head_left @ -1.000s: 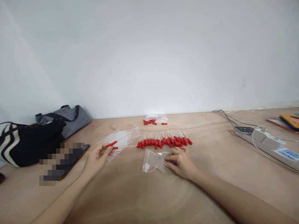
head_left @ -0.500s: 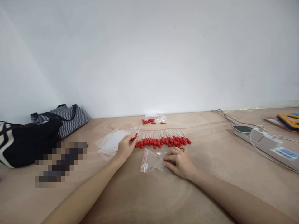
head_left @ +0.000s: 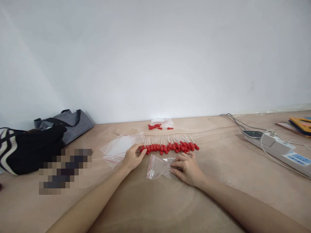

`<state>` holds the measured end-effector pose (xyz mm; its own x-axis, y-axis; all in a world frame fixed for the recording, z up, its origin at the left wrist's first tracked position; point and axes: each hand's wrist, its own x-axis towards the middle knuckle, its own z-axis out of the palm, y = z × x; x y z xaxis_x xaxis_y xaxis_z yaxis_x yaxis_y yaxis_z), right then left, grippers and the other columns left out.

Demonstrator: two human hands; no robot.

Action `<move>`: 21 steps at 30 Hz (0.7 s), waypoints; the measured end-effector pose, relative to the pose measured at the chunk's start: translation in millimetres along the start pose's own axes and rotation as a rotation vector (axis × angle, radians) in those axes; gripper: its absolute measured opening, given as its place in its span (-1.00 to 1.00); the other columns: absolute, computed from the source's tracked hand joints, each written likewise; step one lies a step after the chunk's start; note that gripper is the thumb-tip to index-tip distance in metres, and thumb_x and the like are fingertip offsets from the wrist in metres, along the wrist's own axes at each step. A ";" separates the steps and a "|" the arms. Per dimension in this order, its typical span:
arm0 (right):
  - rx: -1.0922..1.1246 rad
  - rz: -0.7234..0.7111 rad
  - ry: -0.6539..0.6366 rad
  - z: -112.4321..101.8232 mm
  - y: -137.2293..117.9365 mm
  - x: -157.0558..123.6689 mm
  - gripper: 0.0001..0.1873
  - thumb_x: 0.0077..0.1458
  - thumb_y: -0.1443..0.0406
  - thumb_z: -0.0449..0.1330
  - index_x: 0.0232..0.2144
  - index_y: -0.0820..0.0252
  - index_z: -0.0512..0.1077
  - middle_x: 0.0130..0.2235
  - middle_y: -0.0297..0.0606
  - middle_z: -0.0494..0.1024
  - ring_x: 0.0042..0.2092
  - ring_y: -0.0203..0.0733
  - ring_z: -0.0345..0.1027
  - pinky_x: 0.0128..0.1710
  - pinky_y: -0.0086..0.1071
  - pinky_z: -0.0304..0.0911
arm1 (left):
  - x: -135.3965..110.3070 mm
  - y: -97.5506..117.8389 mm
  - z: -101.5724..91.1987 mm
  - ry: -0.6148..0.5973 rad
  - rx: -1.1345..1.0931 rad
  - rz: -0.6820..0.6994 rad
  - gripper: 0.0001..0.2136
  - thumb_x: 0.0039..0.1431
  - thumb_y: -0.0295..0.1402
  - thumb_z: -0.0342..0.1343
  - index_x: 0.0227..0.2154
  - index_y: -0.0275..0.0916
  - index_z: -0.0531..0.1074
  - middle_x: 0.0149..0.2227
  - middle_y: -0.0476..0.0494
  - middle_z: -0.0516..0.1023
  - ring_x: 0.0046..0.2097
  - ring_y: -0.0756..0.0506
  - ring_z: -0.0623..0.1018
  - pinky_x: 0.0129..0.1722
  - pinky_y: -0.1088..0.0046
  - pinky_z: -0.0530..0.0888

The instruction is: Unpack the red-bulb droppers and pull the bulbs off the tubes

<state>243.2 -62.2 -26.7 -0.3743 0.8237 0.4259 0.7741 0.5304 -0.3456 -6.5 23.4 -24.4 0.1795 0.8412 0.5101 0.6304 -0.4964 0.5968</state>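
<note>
Since the earliest frame, the left hand [head_left: 134, 158] has been carried rightward, away from the loose pile of clear bags [head_left: 121, 144], and brought down at the left end of the row of red-bulbed droppers [head_left: 170, 147]; the right hand [head_left: 188, 168] has been kept in nearly the same place. At the row's end, the left thumb and fingers are curved around the nearest bulbs, with red seen between them; whether a dropper is gripped or only touched cannot be told. By the right hand, bent fingers are rested on the right end of an open-lying clear bag [head_left: 157, 166]; whether it is pinched is hidden.

From the left fingertips the droppers are spread off to the right, side by side across the table [head_left: 145, 207]. Their long axes are pointed away from the person, slightly fanned, with bulbs on the near side and pale stems toward the wall. The leftmost bulbs are reached by the left hand, while the right end is set just beyond the right hand. On the near side of the row, the bag is laid crosswise between the hands, its red-lined edge turned to the left
</note>
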 end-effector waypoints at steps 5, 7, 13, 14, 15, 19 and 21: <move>0.016 -0.028 0.013 -1.7 -1.1 0.1 -0.82 0.07 0.20 0.06 -0.35 0.03 0.46 -0.36 -0.30 0.46 -0.24 -0.21 0.23 -0.06 -0.08 -0.19 | -1.2 -2.5 -6.6 0.042 -0.009 -0.082 -0.72 0.04 -0.17 -0.04 -0.32 -0.29 0.37 -0.33 -0.14 0.50 -0.32 -0.06 0.52 -0.34 0.44 0.48; 0.004 -0.043 0.024 -3.6 -1.9 -0.1 -0.80 0.10 0.22 0.03 -0.31 0.03 0.45 -0.33 -0.29 0.46 -0.23 -0.21 0.22 -0.07 -0.10 -0.18 | -1.9 0.3 -10.6 0.076 0.001 -0.097 -0.72 0.05 -0.16 -0.07 -0.36 -0.28 0.36 -0.34 -0.14 0.50 -0.32 -0.06 0.50 -0.34 0.44 0.46; -0.058 -0.092 -0.031 -8.2 -6.4 -2.4 -0.77 0.10 0.18 0.01 -0.26 -0.02 0.43 -0.25 -0.29 0.45 -0.17 -0.18 0.22 -0.05 -0.07 -0.21 | -27.0 34.9 -11.2 -0.019 0.061 -0.090 -0.72 0.10 -0.14 -0.13 -0.50 -0.23 0.29 -0.57 0.03 0.33 -0.50 0.01 0.37 -0.46 0.50 0.35; -0.063 -0.098 -0.056 -8.3 -7.2 -2.6 -0.77 0.10 0.17 0.01 -0.24 -0.03 0.42 -0.23 -0.29 0.45 -0.16 -0.17 0.21 -0.05 -0.05 -0.23 | -33.1 41.1 -8.7 -0.094 0.030 -0.115 -0.73 0.11 -0.14 -0.14 -0.50 -0.22 0.26 -0.58 0.05 0.31 -0.52 0.02 0.36 -0.49 0.52 0.33; -0.069 -0.103 -0.078 -8.2 -7.7 -2.7 -0.76 0.09 0.16 0.02 -0.22 -0.04 0.41 -0.21 -0.29 0.45 -0.14 -0.16 0.20 -0.05 -0.04 -0.23 | -38.4 46.0 -5.8 -0.162 -0.002 -0.144 -0.75 0.10 -0.14 -0.12 -0.47 -0.22 0.25 -0.58 0.07 0.30 -0.53 0.03 0.35 -0.52 0.53 0.31; -0.097 -0.084 -0.118 -6.4 -7.0 -2.4 -0.68 0.06 0.09 0.03 -0.11 -0.11 0.34 -0.07 -0.27 0.38 -0.04 -0.08 0.14 -0.03 -0.02 -0.21 | -46.7 50.9 4.9 -0.268 -0.119 -0.209 -0.81 0.01 -0.21 0.00 -0.39 -0.21 0.21 -0.57 0.11 0.29 -0.57 0.05 0.31 -0.57 0.57 0.24; -0.118 -0.043 -0.115 -5.4 -4.7 -2.5 -0.56 0.02 0.03 0.05 -0.03 -0.09 0.26 -0.01 -0.23 0.32 0.00 -0.03 0.08 -0.03 -0.01 -0.18 | -44.1 47.1 6.9 -0.256 -0.198 -0.213 -0.85 0.01 -0.27 -0.01 -0.39 -0.21 0.20 -0.60 0.12 0.26 -0.58 0.06 0.29 -0.58 0.58 0.22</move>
<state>243.2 -67.9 -21.6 -0.4587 0.8219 0.3377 0.8082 0.5438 -0.2258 20.5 -35.6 -23.0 0.2583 0.9439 0.2057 0.5206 -0.3153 0.7934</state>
